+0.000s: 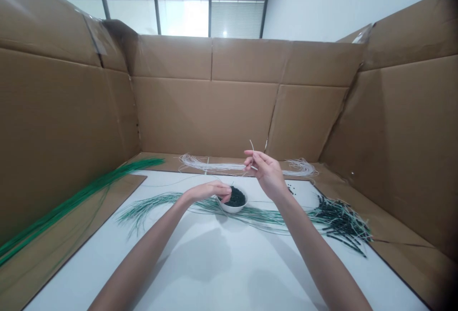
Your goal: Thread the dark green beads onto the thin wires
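My right hand (266, 170) is raised above the board with thumb and fingers pinched on a thin white cord (251, 145), whose end sticks up past the fingertips. Lower and to the left, my left hand (211, 191) has its fingers closed at the left rim of a small white bowl (232, 209). Small dark beads (236, 197) fill this bowl. What the left fingertips hold, if anything, is too small to make out. Beneath the bowl and hands runs a bundle of thin green strands (265, 215).
Dark beaded strands (341, 220) are heaped on the right of the white board (200, 263). White cords (214, 163) lie along the back; a green bundle (89, 188) lies at left. A few loose beads (291, 189) sit near my right wrist. Cardboard walls (203, 110) surround the board.
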Available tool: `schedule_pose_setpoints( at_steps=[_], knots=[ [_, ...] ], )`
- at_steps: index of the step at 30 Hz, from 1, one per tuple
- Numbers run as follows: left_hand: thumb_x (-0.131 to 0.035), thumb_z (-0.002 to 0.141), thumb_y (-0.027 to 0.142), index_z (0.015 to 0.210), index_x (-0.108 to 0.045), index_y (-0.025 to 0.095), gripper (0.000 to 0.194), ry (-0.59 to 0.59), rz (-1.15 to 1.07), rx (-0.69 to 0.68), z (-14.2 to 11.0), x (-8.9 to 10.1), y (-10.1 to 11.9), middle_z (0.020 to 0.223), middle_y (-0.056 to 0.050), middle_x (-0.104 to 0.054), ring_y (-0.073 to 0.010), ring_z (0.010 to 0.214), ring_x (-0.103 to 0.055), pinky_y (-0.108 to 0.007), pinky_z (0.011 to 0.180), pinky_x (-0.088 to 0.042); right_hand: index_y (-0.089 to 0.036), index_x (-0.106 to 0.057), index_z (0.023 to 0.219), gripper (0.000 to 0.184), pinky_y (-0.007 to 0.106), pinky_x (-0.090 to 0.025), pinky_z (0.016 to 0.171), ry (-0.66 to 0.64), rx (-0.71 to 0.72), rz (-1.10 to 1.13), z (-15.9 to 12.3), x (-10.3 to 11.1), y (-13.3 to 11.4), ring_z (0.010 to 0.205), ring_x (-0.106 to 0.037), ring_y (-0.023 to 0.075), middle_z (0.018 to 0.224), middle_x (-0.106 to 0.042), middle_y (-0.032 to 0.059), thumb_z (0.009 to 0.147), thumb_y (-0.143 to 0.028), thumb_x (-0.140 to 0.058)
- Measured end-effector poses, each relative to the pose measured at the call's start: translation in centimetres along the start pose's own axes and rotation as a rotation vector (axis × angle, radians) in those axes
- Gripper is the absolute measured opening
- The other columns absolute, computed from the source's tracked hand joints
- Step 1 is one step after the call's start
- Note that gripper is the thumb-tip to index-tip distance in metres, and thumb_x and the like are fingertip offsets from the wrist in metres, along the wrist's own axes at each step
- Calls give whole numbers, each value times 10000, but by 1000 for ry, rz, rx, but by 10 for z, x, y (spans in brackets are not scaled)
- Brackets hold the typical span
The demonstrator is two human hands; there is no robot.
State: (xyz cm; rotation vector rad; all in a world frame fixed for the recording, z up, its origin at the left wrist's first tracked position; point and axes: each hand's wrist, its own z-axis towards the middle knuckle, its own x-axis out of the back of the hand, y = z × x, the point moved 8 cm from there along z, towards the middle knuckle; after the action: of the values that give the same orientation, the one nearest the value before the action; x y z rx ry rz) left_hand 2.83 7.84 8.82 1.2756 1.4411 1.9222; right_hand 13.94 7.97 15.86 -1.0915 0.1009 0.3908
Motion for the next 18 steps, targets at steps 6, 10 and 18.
schedule_pose_setpoints(
  at_steps=[6,10,18],
  knots=[
    [-480,763,373,737,-652,163,273,12,-40,-30,-4,5,7,1023,-54,-586,-177,958,-493,-259,823,-355,-156,-577,881,224,244,-461,551,56,78,-214,-2,0,1,515,-509,80,632,-582,4,734,-322,-546],
    [-542,730,355,874,-658,170,262,392,-299,-248,-5,32,24,1188,-82,-502,-223,1088,-453,-340,911,-345,-150,-607,782,192,277,-476,649,16,72,-335,-6,-11,6,637,-573,123,676,-623,33,707,-324,-573],
    [-589,691,366,829,-662,112,298,760,-446,-296,-7,31,27,977,-91,-621,-199,911,-556,-328,816,-440,-181,-685,738,236,306,-456,743,122,141,-624,-13,-12,5,816,-565,175,874,-597,64,653,-388,-608]
  ],
)
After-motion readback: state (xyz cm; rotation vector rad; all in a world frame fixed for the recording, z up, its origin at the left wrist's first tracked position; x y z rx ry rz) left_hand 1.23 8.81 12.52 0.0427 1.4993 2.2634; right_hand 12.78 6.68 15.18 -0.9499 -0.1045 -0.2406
